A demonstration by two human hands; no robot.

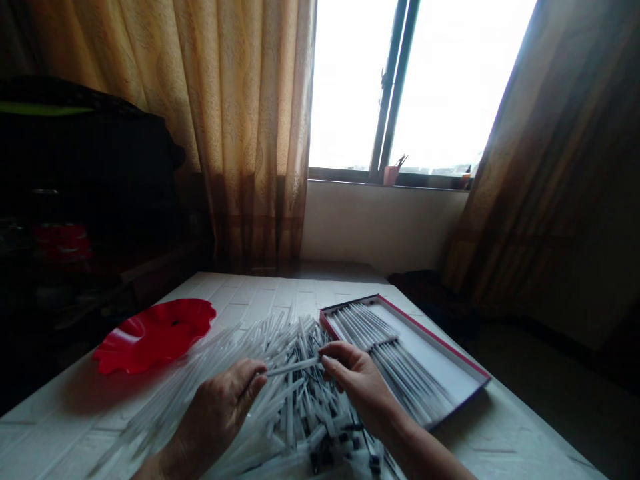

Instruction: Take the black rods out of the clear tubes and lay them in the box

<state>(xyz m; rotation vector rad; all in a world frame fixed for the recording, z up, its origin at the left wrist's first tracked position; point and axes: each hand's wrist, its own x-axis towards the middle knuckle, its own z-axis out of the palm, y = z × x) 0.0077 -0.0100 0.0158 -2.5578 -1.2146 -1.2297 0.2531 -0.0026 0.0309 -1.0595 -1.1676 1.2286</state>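
Observation:
My left hand [225,399] pinches one end of a slim, whitish pen-like tube [293,367]. At its other end, the fingertips of my right hand [353,373] are closed, so the tube spans level between both hands. Below it a loose heap of clear and whitish plastic tubes [265,340] spreads over the table, blurred in places. Dark thin rods and small black pieces [320,460] are mixed in towards the near side. Right of my right hand, a shallow tray-like box [435,340] with a red rim holds two rows of similar slim tubes [367,323] laid side by side.
A red wavy-edged dish [157,337] stands at the left of the white brick-patterned table [240,288]. Beyond are tan curtains [250,133], a bright window [350,87] and a small pink cup [391,175] on the sill. Dark furniture lies at the left.

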